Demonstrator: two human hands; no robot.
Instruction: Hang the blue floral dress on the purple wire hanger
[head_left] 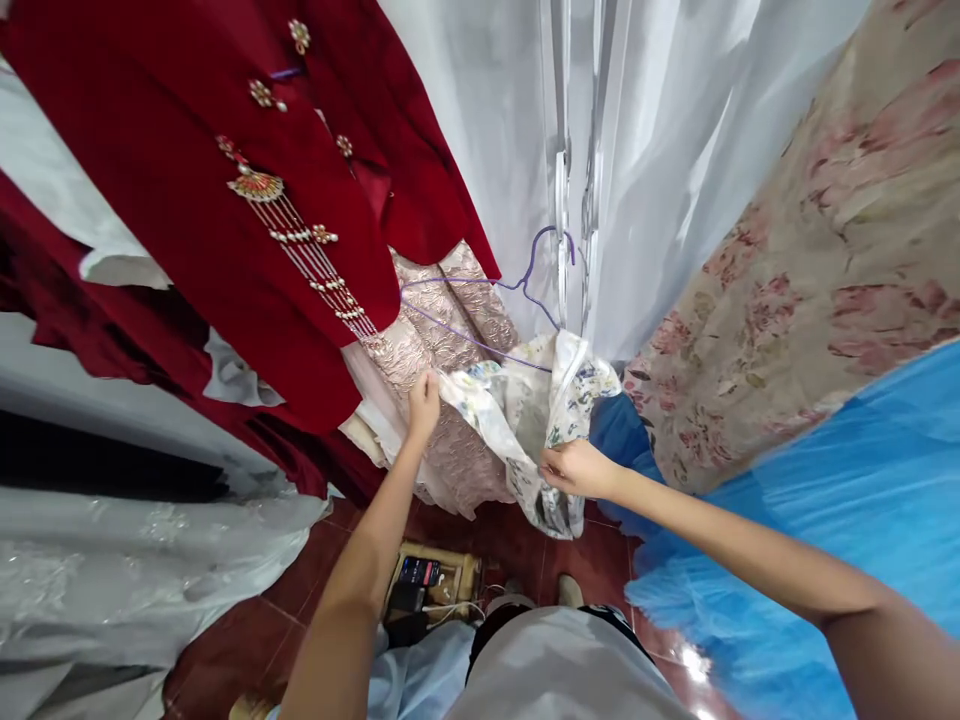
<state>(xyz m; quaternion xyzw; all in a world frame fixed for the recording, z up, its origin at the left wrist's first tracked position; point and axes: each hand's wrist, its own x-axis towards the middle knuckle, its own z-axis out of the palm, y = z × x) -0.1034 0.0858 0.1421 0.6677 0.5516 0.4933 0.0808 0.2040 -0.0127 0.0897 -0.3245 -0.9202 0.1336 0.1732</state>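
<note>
A white floral garment (534, 430) hangs partly on a thin purple hanger (480, 335). The hanger's hook lies over a white rail or chain (564, 200). My left hand (425, 402) pinches the garment's left shoulder edge, just outside the hanger's left side. My right hand (579, 468) is closed on the front of the same garment, lower and to the right. One shoulder covers the hanger's right arm, while the left arm of the hanger shows bare. Folds hide how the rest of the garment sits.
A dark red jacket (180, 200) with beaded brooches hangs at left, beside a pink brocade garment (457, 300). On the right hang a floral dress (862, 230) and blue tulle (847, 500). A small wooden stool (469, 575) with a phone (418, 571) stands on the red tiled floor.
</note>
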